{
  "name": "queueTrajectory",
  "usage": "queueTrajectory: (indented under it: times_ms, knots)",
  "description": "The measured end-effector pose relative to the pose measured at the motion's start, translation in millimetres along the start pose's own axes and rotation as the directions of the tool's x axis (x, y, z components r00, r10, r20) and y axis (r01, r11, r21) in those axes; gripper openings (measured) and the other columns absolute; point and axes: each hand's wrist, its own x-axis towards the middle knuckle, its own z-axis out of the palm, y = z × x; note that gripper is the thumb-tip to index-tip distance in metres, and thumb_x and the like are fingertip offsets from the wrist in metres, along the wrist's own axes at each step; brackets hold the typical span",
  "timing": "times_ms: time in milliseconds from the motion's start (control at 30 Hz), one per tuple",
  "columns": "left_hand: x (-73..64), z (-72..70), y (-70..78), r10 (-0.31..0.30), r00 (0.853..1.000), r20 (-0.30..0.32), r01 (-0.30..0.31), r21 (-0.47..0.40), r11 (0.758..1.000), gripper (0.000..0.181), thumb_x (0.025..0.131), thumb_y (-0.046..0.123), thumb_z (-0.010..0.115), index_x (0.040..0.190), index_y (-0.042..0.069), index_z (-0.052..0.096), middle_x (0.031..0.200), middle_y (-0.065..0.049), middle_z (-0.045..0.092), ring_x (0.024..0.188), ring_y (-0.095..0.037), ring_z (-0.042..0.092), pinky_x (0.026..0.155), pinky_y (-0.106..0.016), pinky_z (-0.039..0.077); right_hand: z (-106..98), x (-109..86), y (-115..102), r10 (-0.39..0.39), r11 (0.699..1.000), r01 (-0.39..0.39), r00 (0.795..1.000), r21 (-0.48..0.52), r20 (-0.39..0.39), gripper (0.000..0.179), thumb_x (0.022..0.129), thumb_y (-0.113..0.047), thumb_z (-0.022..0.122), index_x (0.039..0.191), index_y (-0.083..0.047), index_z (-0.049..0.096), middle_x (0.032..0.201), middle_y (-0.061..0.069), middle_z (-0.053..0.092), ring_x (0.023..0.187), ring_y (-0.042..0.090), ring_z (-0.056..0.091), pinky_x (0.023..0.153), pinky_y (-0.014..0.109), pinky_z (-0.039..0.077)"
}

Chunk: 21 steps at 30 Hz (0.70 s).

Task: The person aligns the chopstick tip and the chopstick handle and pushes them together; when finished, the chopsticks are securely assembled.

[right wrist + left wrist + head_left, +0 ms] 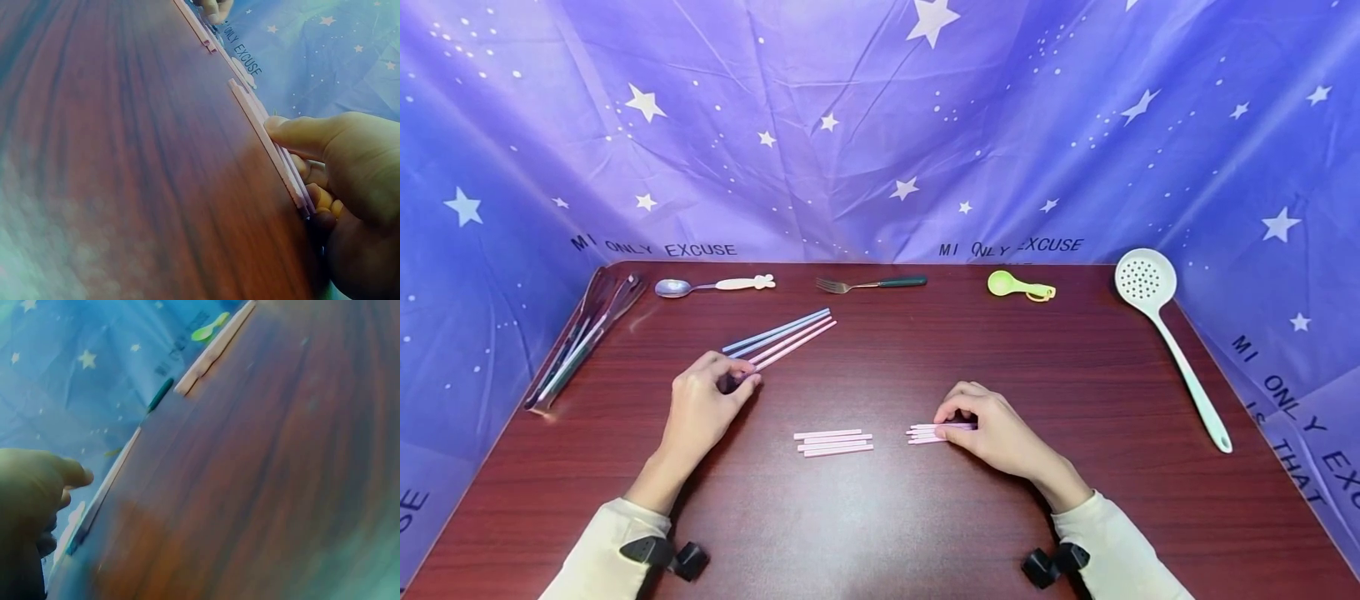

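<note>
Seemingly I'm sorting: my left hand (706,398) holds long, thin pink and blue sticks (792,340), my right hand (994,427) pinches short pink rods (925,432) on the red-brown wooden table (865,525), and next calls for evening their ends.

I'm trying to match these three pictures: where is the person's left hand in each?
Head: the left hand, left of centre, at the near ends of the long sticks.
Left wrist: the left hand, at the left edge, below mid-height.
Right wrist: the left hand, cut by the top edge, just right of centre.
Shared landmark: the starry cloth, in all three.
</note>
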Motion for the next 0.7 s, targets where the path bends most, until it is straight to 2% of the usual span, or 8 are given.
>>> queueTrajectory:
  times_ms: [100,233,333,400,467,533,633,700]
  knots:
    - [-1.5,4.6,11.9,0.053,0.998,0.026,-0.051,-0.074,0.996,0.014,0.077,0.007,0.088,0.088,0.011,0.079,0.078,0.001,0.065,0.066,-0.007,0.053,0.061,-0.014,0.037,-0.1,0.3,0.3,-0.002,1.000,0.002,1.000,0.009,0.003,0.015,0.083,-0.011,0.085,0.089,-0.020,0.075,0.089,-0.008,0.065,0.082,0.009,0.055,0.070,0.021,0.044]
    - [-6.3,13.0,33.8,0.109,0.988,0.113,-0.091,-0.157,0.983,0.016,0.078,0.010,0.088,0.090,0.015,0.078,0.084,0.005,0.070,0.072,-0.006,0.059,0.065,-0.016,0.043,-0.6,0.0,0.4,0.005,1.000,-0.006,1.000,0.016,0.014,0.013,0.084,-0.011,0.083,0.090,-0.019,0.075,0.089,-0.008,0.065,0.083,0.010,0.056,0.071,0.022,0.044]
    - [-12.1,20.5,50.4,0.142,0.967,0.212,-0.097,-0.211,0.973,0.018,0.079,0.012,0.088,0.094,0.015,0.079,0.091,0.006,0.072,0.078,-0.006,0.063,0.069,-0.020,0.049,-0.8,-0.6,0.5,0.011,1.000,-0.011,1.000,0.013,0.017,0.014,0.084,-0.011,0.083,0.090,-0.021,0.075,0.090,-0.009,0.065,0.084,0.009,0.056,0.071,0.022,0.044]
    - [-16.1,25.3,58.8,0.166,0.945,0.282,-0.101,-0.231,0.968,0.020,0.080,0.015,0.088,0.098,0.015,0.080,0.093,0.007,0.072,0.082,-0.006,0.064,0.071,-0.023,0.052,-0.5,-0.7,1.1,0.010,1.000,-0.010,1.000,0.010,0.014,0.014,0.084,-0.011,0.084,0.090,-0.021,0.075,0.090,-0.010,0.065,0.084,0.009,0.056,0.071,0.022,0.045]
    - [-19.7,29.7,64.8,0.194,0.922,0.334,-0.119,-0.233,0.965,0.021,0.080,0.018,0.088,0.100,0.015,0.080,0.092,0.006,0.071,0.083,-0.007,0.063,0.073,-0.025,0.052,-0.1,-0.7,1.5,0.006,1.000,-0.006,1.000,0.008,0.012,0.015,0.084,-0.011,0.084,0.090,-0.021,0.075,0.089,-0.009,0.065,0.084,0.008,0.056,0.071,0.021,0.045]
    - [-22.3,32.7,68.8,0.214,0.906,0.365,-0.139,-0.220,0.966,0.022,0.080,0.022,0.088,0.101,0.016,0.080,0.090,0.007,0.069,0.084,-0.007,0.062,0.074,-0.027,0.051,0.3,-0.5,2.0,-0.001,1.000,0.000,1.000,0.007,0.008,0.015,0.084,-0.011,0.084,0.090,-0.021,0.075,0.089,-0.009,0.065,0.084,0.008,0.056,0.071,0.021,0.045]
    - [-24.3,34.7,72.5,0.223,0.898,0.380,-0.150,-0.211,0.966,0.020,0.079,0.024,0.089,0.097,0.019,0.081,0.086,0.009,0.067,0.084,-0.007,0.061,0.075,-0.027,0.049,0.5,-0.6,2.2,-0.006,1.000,0.006,1.000,0.005,0.006,0.016,0.083,-0.011,0.084,0.090,-0.021,0.075,0.089,-0.008,0.065,0.083,0.009,0.056,0.072,0.022,0.045]
    - [-24.4,34.1,74.2,0.207,0.897,0.390,-0.128,-0.219,0.967,0.017,0.079,0.023,0.089,0.093,0.020,0.081,0.084,0.011,0.066,0.082,-0.005,0.059,0.074,-0.027,0.048,0.3,-0.5,1.7,-0.004,1.000,0.004,1.000,0.006,0.006,0.016,0.083,-0.010,0.084,0.090,-0.021,0.075,0.089,-0.008,0.065,0.083,0.009,0.056,0.071,0.022,0.045]
